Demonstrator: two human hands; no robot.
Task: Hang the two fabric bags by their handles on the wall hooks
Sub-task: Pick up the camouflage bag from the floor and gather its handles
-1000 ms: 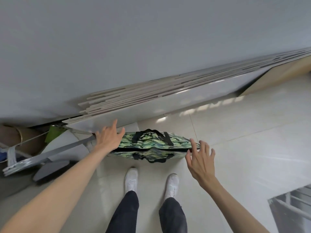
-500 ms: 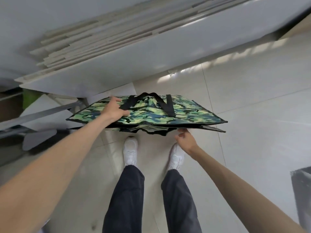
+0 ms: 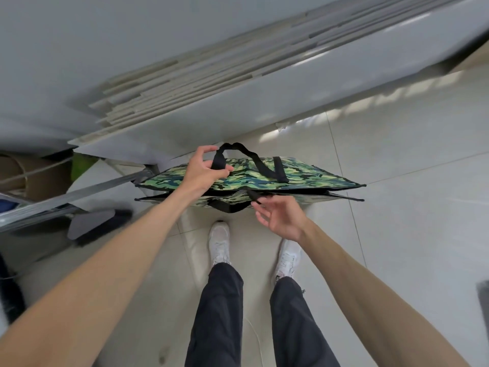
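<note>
So we are at the start of the job: we are picking up the handles of a green camouflage bag before we can hang it. The bag sits low in front of our white shoes, just above the floor, close to a stack of pale boards that leans on the wall. We cannot tell if it rests on the floor or is lifted a little. Our left hand has its grip closed on the far black handle, with the strap pinched between thumb and fingers and the loop standing up. Our right hand is at the near black handle; its fingertips touch the strap, but the fingers are spread and the grip looks open, not yet closed on it. We think the next move is to close that hand, bring both handles together, and lift the bag up. Then we must look up and find a wall hook, for no hook shows right now. The bag's mouth is open only a thin slit, and it looks flat. We cannot see anything inside it, so we guess it is empty and light. We cannot make out a second bag for sure.
</note>
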